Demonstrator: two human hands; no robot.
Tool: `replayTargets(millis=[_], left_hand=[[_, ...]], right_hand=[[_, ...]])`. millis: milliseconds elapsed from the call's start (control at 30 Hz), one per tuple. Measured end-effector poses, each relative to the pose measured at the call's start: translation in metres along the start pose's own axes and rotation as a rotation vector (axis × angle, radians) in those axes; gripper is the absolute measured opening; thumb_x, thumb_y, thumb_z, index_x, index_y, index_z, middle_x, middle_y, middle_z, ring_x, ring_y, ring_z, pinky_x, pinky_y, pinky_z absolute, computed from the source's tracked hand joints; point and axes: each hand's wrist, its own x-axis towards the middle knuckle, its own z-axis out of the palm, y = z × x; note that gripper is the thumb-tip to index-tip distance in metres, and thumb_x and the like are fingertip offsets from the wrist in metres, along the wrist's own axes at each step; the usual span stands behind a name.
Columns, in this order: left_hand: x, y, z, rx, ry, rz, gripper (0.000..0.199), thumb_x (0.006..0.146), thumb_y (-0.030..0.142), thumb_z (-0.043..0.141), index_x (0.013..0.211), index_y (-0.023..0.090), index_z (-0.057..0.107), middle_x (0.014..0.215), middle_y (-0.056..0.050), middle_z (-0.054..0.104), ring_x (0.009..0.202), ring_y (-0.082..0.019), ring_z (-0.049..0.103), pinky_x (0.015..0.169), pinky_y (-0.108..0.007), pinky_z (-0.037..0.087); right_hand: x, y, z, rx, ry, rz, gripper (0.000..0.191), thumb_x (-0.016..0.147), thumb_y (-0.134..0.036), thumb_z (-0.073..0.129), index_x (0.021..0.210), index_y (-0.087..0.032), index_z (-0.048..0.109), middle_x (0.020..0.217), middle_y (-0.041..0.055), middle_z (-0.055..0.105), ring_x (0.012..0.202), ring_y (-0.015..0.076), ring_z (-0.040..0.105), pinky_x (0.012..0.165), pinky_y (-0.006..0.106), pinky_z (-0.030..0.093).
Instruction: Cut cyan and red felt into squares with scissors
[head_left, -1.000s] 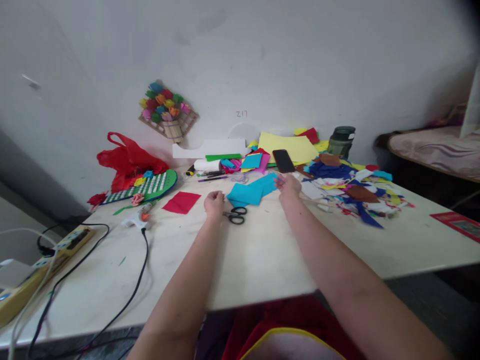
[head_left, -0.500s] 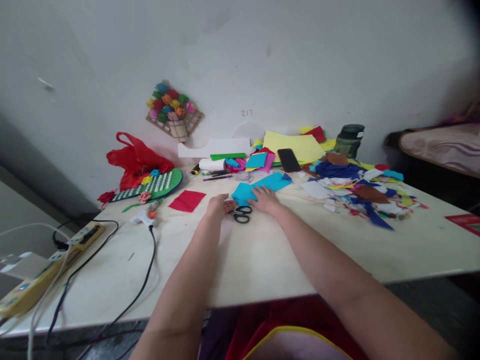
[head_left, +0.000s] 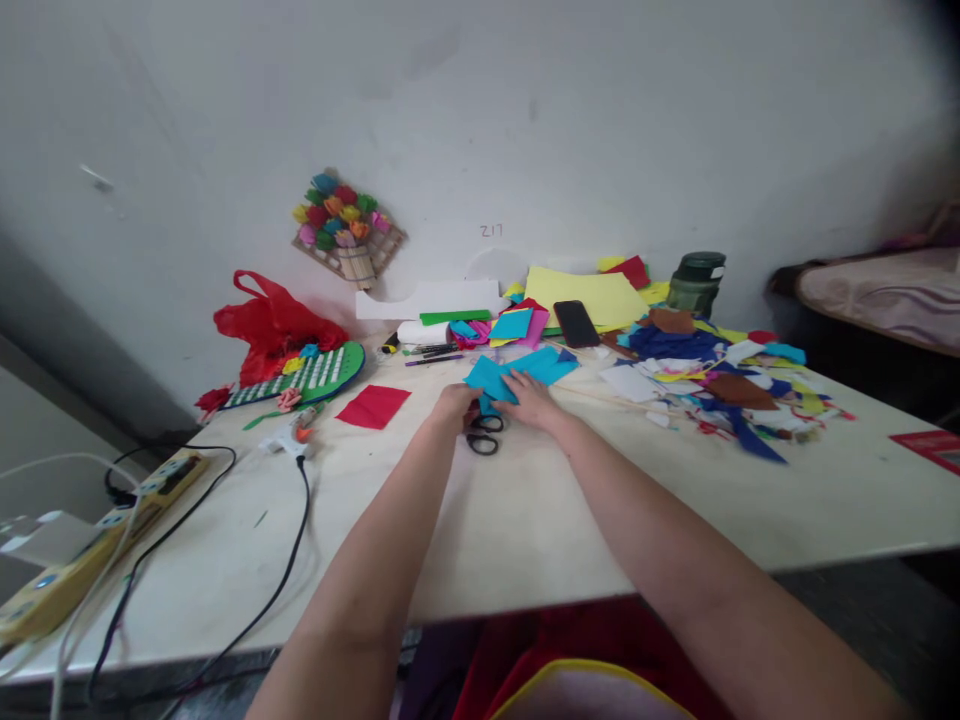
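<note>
A bright blue paper sheet [head_left: 551, 366] lies in front of me, its near left corner raised a little. My left hand [head_left: 456, 404] is closed at that corner, fingers curled around the paper's edge, with the fingertips partly hidden. Spread flat on the same sheet, my right hand [head_left: 532, 402] presses it against the table. Black-handled scissors [head_left: 486, 431] lie just below the paper, between my hands, their blades out of sight. To the left rests a red paper square [head_left: 373, 406].
A glue gun [head_left: 289, 437] and a power strip [head_left: 112, 540] with trailing cords occupy the left. Behind are a red plastic bag [head_left: 274, 325], a phone [head_left: 576, 324] and yellow paper [head_left: 581, 290]. Scraps [head_left: 720, 370] and a dark green bottle [head_left: 695, 285] stand right.
My left hand has moved right to the blue paper's edge and its fingers have curled in. The paper's near left corner has lifted. My right hand stays on the sheet.
</note>
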Motion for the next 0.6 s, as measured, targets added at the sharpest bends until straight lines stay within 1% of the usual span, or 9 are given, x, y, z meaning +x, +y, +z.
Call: replayTargets(millis=[67, 100, 200, 267, 367, 433, 500, 533, 600], left_hand=[[0.000, -0.006, 0.001, 0.052, -0.008, 0.112, 0.019, 0.072, 0.017, 0.062, 0.061, 0.017, 0.046, 0.048, 0.003, 0.047, 0.043, -0.009, 0.049, 0.045, -0.021, 0.037], [0.000, -0.008, 0.001, 0.072, -0.015, 0.147, 0.019, 0.072, 0.020, 0.062, 0.061, 0.017, 0.047, 0.049, 0.003, 0.048, 0.043, -0.010, 0.050, 0.046, -0.021, 0.037], [-0.001, -0.011, -0.001, 0.135, -0.018, 0.185, 0.022, 0.072, 0.030, 0.063, 0.063, 0.018, 0.047, 0.049, 0.003, 0.048, 0.041, -0.009, 0.048, 0.044, -0.020, 0.035], [-0.003, -0.011, -0.003, 0.168, -0.047, 0.200, 0.023, 0.070, 0.032, 0.066, 0.065, 0.018, 0.049, 0.050, 0.003, 0.050, 0.041, -0.009, 0.047, 0.043, -0.020, 0.032], [-0.006, -0.011, -0.006, 0.164, -0.126, 0.199, 0.023, 0.066, 0.030, 0.070, 0.067, 0.017, 0.050, 0.049, 0.003, 0.050, 0.042, -0.009, 0.047, 0.043, -0.019, 0.030], [-0.007, -0.010, -0.008, 0.150, -0.202, 0.218, 0.022, 0.064, 0.027, 0.071, 0.068, 0.016, 0.052, 0.051, 0.003, 0.051, 0.044, -0.009, 0.048, 0.044, -0.020, 0.031], [-0.007, -0.011, -0.009, 0.126, -0.285, 0.256, 0.021, 0.061, 0.023, 0.072, 0.070, 0.014, 0.055, 0.057, 0.002, 0.055, 0.047, -0.008, 0.049, 0.046, -0.019, 0.032], [-0.006, -0.012, -0.009, 0.118, -0.306, 0.266, 0.020, 0.060, 0.020, 0.072, 0.072, 0.014, 0.056, 0.059, 0.001, 0.056, 0.048, -0.008, 0.049, 0.046, -0.019, 0.033], [-0.002, -0.014, -0.008, 0.103, -0.276, 0.252, 0.019, 0.060, 0.017, 0.070, 0.074, 0.014, 0.058, 0.060, 0.001, 0.057, 0.046, -0.008, 0.049, 0.046, -0.019, 0.034]], right_hand=[[0.000, 0.002, 0.000, 0.036, 0.019, -0.019, 0.071, 0.082, -0.055, 0.045, 0.140, -0.016, 0.030, 0.149, 0.0108, 0.021, 0.135, 0.0328, 0.017, 0.107, 0.046, 0.021], [0.001, 0.003, 0.000, 0.054, 0.032, -0.029, 0.070, 0.082, -0.053, 0.046, 0.140, -0.016, 0.031, 0.148, 0.0115, 0.021, 0.135, 0.0324, 0.017, 0.107, 0.045, 0.021], [0.002, 0.004, 0.000, 0.109, 0.065, -0.062, 0.068, 0.081, -0.046, 0.051, 0.138, -0.015, 0.035, 0.148, 0.0129, 0.023, 0.135, 0.0322, 0.018, 0.107, 0.044, 0.023], [0.002, 0.005, 0.001, 0.135, 0.076, -0.094, 0.067, 0.079, -0.040, 0.056, 0.137, -0.014, 0.036, 0.147, 0.0136, 0.024, 0.135, 0.0325, 0.019, 0.107, 0.045, 0.023], [0.004, 0.007, 0.003, 0.152, 0.086, -0.153, 0.066, 0.075, -0.025, 0.058, 0.136, -0.012, 0.038, 0.146, 0.0143, 0.027, 0.133, 0.0325, 0.023, 0.107, 0.045, 0.025], [0.006, 0.009, 0.005, 0.167, 0.115, -0.177, 0.061, 0.075, -0.019, 0.054, 0.135, -0.012, 0.041, 0.144, 0.0139, 0.031, 0.132, 0.0311, 0.027, 0.107, 0.044, 0.027], [0.009, 0.012, 0.010, 0.194, 0.174, -0.193, 0.055, 0.077, -0.016, 0.048, 0.132, -0.012, 0.046, 0.142, 0.0123, 0.036, 0.131, 0.0282, 0.031, 0.107, 0.043, 0.028], [0.011, 0.014, 0.012, 0.209, 0.210, -0.198, 0.052, 0.077, -0.015, 0.046, 0.130, -0.013, 0.048, 0.140, 0.0112, 0.040, 0.129, 0.0268, 0.034, 0.107, 0.042, 0.028], [0.015, 0.016, 0.017, 0.245, 0.284, -0.204, 0.049, 0.078, -0.014, 0.044, 0.126, -0.016, 0.052, 0.134, 0.0085, 0.047, 0.126, 0.0246, 0.039, 0.106, 0.042, 0.031]])
